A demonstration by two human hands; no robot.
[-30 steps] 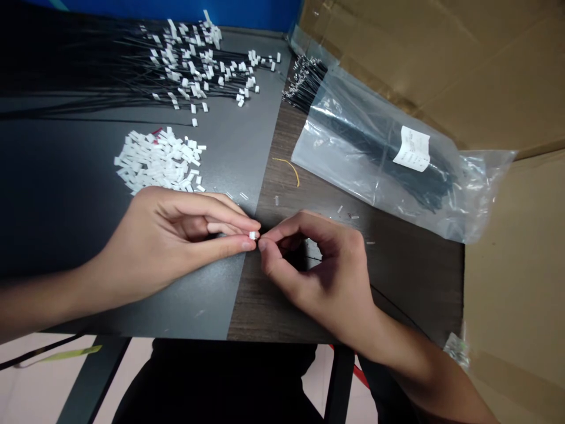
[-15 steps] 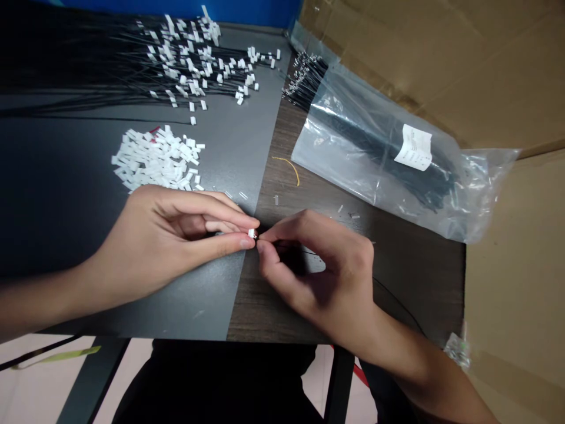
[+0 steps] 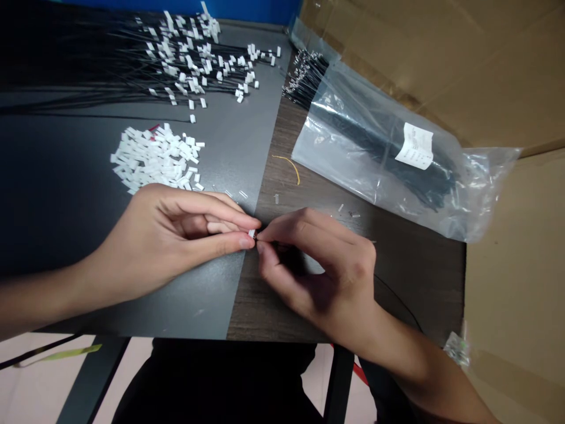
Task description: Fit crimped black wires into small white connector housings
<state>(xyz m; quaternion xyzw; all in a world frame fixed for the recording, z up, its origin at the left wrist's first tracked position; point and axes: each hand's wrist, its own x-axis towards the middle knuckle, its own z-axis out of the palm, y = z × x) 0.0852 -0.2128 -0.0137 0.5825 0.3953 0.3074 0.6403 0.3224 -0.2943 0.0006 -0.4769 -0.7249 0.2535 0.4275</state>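
Observation:
Between the thumb and fingertips of my left hand (image 3: 176,235) is a small white connector housing (image 3: 252,234). My right hand (image 3: 318,259) pinches a thin black wire (image 3: 399,295) close to its end, right at the housing; the wire trails away under my right wrist. The fingertips of both hands almost meet, and they hide whether the wire end is inside the housing. Beyond my left hand lies a heap of loose white connector housings (image 3: 154,159).
Black wires with white connectors (image 3: 194,65) spread over the grey mat at the back left. A clear plastic bag (image 3: 375,153) of black wires with bare metal ends lies at the back right, against cardboard (image 3: 512,265). A yellow strip (image 3: 291,167) and clear bits lie mid-table.
Both hands stay nearly in place, fingertips still together at the housing. The white housing appears slightly tilted compared with before, and the right fingers have shifted a little.

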